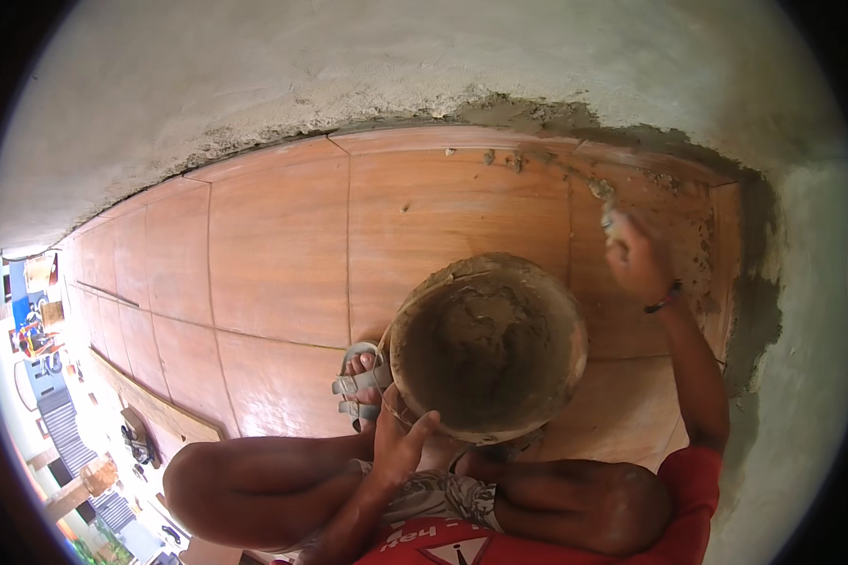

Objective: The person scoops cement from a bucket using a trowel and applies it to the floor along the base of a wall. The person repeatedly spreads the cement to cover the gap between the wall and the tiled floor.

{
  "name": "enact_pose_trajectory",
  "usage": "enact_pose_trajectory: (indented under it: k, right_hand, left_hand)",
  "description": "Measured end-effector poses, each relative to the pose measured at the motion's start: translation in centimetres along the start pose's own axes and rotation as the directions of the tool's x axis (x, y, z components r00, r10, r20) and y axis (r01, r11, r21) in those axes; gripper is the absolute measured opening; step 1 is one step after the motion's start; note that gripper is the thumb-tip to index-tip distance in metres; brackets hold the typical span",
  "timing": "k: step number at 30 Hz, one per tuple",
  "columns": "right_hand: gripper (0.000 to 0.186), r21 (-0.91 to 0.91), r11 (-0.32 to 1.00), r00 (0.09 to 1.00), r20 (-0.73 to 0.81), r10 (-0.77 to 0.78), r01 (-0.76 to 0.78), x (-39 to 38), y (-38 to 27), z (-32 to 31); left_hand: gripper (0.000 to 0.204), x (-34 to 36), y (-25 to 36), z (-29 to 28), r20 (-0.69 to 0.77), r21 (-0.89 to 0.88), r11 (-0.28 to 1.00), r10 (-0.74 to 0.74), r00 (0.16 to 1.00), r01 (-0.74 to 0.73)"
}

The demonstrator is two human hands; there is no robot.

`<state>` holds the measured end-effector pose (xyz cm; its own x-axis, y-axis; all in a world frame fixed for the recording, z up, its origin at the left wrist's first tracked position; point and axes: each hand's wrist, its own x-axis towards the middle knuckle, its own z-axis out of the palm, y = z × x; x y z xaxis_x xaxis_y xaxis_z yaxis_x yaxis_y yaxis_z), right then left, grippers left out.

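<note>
Clamped over the near rim of the round mortar bucket (488, 344), the left hand (400, 443) has its fingers curled tight against the bucket's wall and its thumb up along the edge. Just left of the bucket a sandalled foot (360, 381) rests on the brown tiled floor (273, 254), which runs wide and open away to the left. To the right, the right hand (636, 259) is closed around a small mortar-caked tool (608, 202), blurred. It works near the tiles' far edge, where wet mortar (537, 118) lines the joint with the grey wall (254, 75).
</note>
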<state>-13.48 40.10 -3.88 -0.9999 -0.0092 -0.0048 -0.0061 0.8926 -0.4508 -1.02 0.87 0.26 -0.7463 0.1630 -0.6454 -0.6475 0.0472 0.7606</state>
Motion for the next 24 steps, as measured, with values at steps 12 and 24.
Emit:
enact_pose_trajectory:
  k: [12,24]
  right_hand:
    - [0.043,-0.107,0.991,0.985,0.146,0.092,-0.077,2.8,7.5,9.7]
    - [0.028,-0.074,0.996,0.992,0.125,-0.031,0.040,2.1,1.5,9.3]
  left_hand:
    - [0.061,-0.9,0.0,0.3,0.002,-0.037,0.998,-0.052,0.999,0.052]
    - [0.058,-1.1,0.6,0.2,-0.079,0.018,0.990,-0.137,0.987,0.139]
